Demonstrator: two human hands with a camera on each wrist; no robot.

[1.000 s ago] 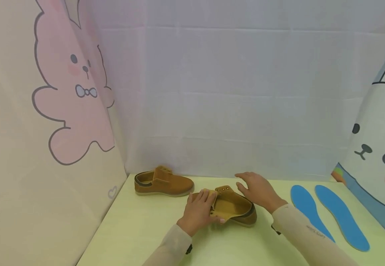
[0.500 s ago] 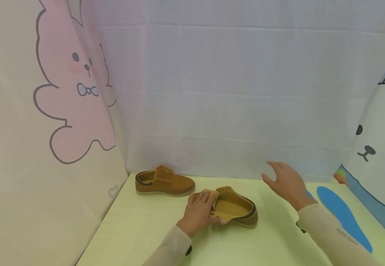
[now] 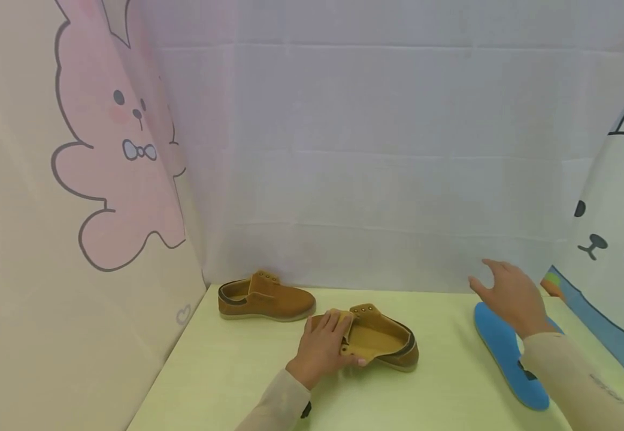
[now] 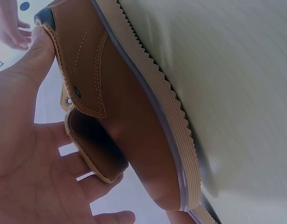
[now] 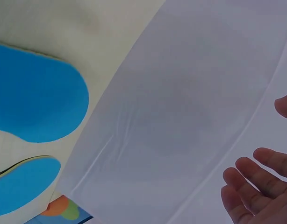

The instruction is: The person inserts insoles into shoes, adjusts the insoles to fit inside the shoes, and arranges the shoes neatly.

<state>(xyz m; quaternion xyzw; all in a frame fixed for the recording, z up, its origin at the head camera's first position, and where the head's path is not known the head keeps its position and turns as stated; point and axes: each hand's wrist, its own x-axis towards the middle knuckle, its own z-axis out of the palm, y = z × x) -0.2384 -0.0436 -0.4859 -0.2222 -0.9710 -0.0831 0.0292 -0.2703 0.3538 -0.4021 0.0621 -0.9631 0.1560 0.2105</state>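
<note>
My left hand (image 3: 323, 347) holds a brown lace-up shoe (image 3: 382, 338) without laces, its heel towards the right. In the left wrist view, the thumb hooks over the edge of the shoe's opening (image 4: 82, 60). The fingers hold the tongue (image 4: 94, 144) folded back, so the inside lies exposed. To the right, my right hand (image 3: 511, 293) hovers with nothing in it, thumb and fingers spread apart. Below it lies a blue insole (image 3: 497, 344), partly overlapped by the arm in the head view. A second blue insole (image 5: 26, 186) lies beside it, mostly hidden behind the hand and sleeve in the head view.
A matching brown shoe (image 3: 276, 302) stands at the back left of the pale yellow table (image 3: 209, 371). White cloth (image 3: 371, 179) hangs along the table's back edge. Side cloths carry a printed pink rabbit (image 3: 118, 149) and a white animal (image 3: 619, 227).
My right hand has moved right, away from the shoe and over the insoles. The left hand has kept its hold on the shoe, which stays in place.
</note>
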